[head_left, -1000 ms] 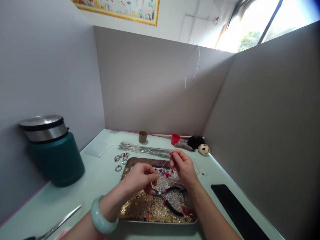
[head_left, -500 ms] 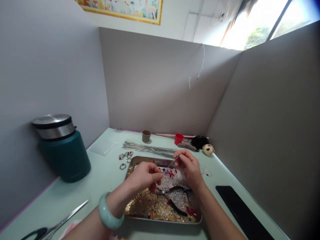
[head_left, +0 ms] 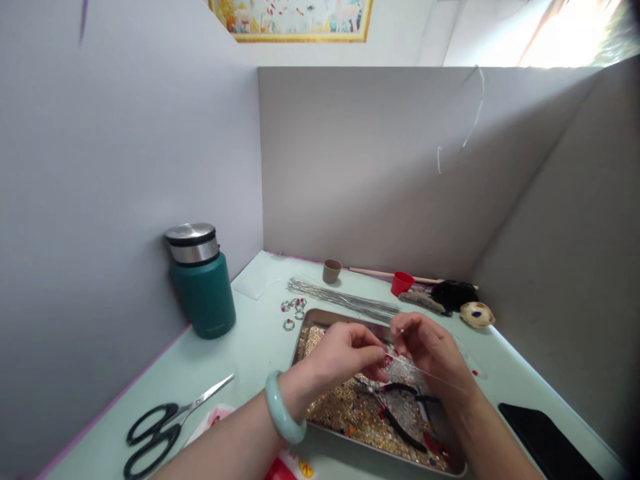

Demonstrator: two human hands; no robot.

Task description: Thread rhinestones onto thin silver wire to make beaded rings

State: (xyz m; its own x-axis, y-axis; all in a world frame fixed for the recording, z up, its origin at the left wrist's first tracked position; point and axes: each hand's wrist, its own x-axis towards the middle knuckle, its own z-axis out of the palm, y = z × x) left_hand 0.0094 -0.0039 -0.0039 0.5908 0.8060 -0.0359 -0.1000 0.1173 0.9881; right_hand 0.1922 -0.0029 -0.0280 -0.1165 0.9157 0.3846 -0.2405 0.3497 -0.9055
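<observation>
A metal tray (head_left: 320, 319) full of gold, clear and red beads lies on the pale green table. Above it my left hand (head_left: 345, 353), with a jade bangle (head_left: 283, 417) on the wrist, pinches something tiny that I cannot make out. My right hand (head_left: 433, 350) is closed on a thin silver wire (head_left: 425, 373) that slants down to the right. The fingertips of both hands nearly meet over the beads. Black-handled pliers (head_left: 400, 407) rest in the tray beneath my hands.
A teal flask (head_left: 203, 283) stands at the left wall. Scissors (head_left: 165, 423) lie front left. Behind the tray lie a bundle of wires (head_left: 345, 300), small bead rings (head_left: 293, 310), a brown cup (head_left: 331, 270), a red cup (head_left: 401, 283) and a black item (head_left: 453, 293). A black slab (head_left: 545, 443) sits front right.
The view has swung left, so the flask and scissors show more fully. My hands have drawn closer together, and the wire now points down to the right instead of up between them.
</observation>
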